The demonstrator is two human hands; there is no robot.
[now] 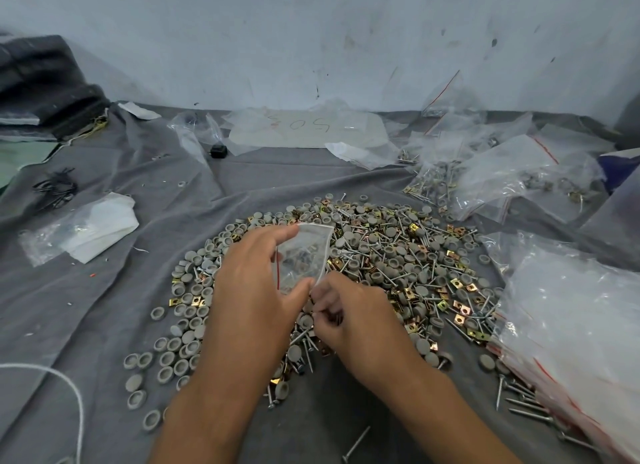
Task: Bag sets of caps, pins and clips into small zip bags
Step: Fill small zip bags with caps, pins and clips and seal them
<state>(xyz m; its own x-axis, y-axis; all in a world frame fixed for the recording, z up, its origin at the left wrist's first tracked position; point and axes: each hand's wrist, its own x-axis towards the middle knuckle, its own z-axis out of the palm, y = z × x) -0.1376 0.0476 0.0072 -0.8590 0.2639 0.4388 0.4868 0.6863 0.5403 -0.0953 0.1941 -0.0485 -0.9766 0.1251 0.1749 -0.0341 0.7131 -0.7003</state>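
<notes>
My left hand (258,283) holds a small zip bag (302,255) between thumb and forefinger, its red-lined mouth turned toward my right hand (346,311); a few small parts already show through the plastic. My right hand sits just beside the bag's lower corner, its fingers curled tight around a pinch of parts — what exactly is in them I cannot tell, since they blur. Both hands hover over the heap (363,273) in the middle of the grey cloth (104,307), where grey caps (166,358), steel pins (391,280) and brass clips (462,319) lie mixed together, the caps thinning out toward the cloth's left side. Along the right edge lies a stack of empty zip bags (571,342) — behind it, near the far right corner, filled bags (502,172) are piled. At the left edge sit a folded white bag (100,224) and a white cord (69,387).
</notes>
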